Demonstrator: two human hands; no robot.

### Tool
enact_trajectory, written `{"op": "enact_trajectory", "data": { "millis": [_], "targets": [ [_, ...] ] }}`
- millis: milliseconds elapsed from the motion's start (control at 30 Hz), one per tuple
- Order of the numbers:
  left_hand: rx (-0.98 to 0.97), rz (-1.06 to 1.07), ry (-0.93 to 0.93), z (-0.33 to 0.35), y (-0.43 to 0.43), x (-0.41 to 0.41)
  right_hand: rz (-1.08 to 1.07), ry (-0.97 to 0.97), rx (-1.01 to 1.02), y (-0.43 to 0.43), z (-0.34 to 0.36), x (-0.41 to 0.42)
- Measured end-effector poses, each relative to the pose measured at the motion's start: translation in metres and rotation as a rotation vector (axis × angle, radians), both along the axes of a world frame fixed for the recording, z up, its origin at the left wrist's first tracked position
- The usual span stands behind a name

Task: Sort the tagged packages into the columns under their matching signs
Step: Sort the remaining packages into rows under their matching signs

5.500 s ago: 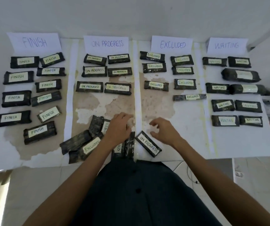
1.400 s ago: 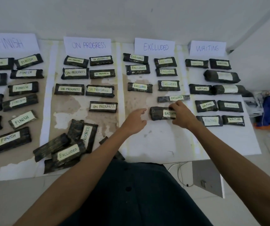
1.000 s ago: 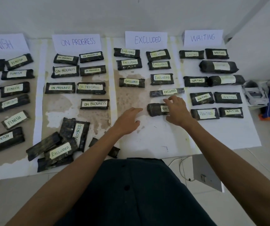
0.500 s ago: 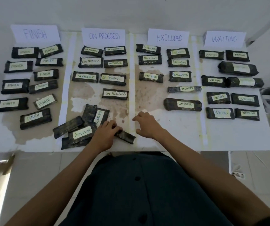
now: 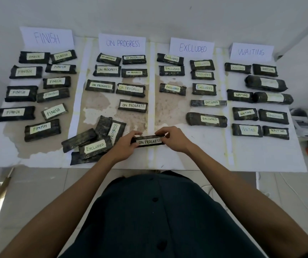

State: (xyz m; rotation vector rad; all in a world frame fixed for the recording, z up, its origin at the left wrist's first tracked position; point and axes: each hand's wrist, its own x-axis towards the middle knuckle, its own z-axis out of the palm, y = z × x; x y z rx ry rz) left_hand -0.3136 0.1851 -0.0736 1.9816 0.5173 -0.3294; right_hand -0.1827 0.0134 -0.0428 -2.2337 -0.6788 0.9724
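ON PROGRESS package | left hand, right hand: fingers pinch ends

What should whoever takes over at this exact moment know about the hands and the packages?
Left grip and right grip: each holds one end of a black wrapped package tagged ON PROGRESS, over the strip between the middle columns.
Done: rows of tagged packages lie under the white paper FINISH sign, ON PROGRESS sign, EXCLUDED sign and WAITING sign.
To do: place the held package in its column, then sort the loose pile at the front. One shows EXCLUDED, one PROGRESS, and the others hide their tags.
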Motion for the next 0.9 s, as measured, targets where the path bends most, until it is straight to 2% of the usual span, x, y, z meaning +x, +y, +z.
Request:
{"op": "enact_trajectory", "data": {
  "millis": [200,367,433,567,733,900],
  "targets": [
    [-0.079,0.116,0.004,0.001,-0.002,0.005,0.033,-0.047,-0.019,-0.006,0.002,0.0],
    [-0.064,0.154,-0.028,0.007,-0.007,0.011,0.329,-0.402,-0.09,-0.001,0.0,-0.004],
    [-0.078,0.172,-0.025,0.01,-0.006,0.012,0.408,-0.488,-0.084,0.006,-0.001,-0.005],
    [-0.08,0.269,-0.021,0.016,0.007,0.007,0.486,-0.531,-0.057,0.031,-0.001,-0.004],
    [0.041,0.458,-0.074,0.024,0.045,-0.007,0.449,-0.542,-0.031,0.086,0.001,0.003],
    [0.102,0.49,-0.089,0.033,0.096,-0.01,0.416,-0.562,-0.028,0.158,0.001,0.012]
  ]
}}
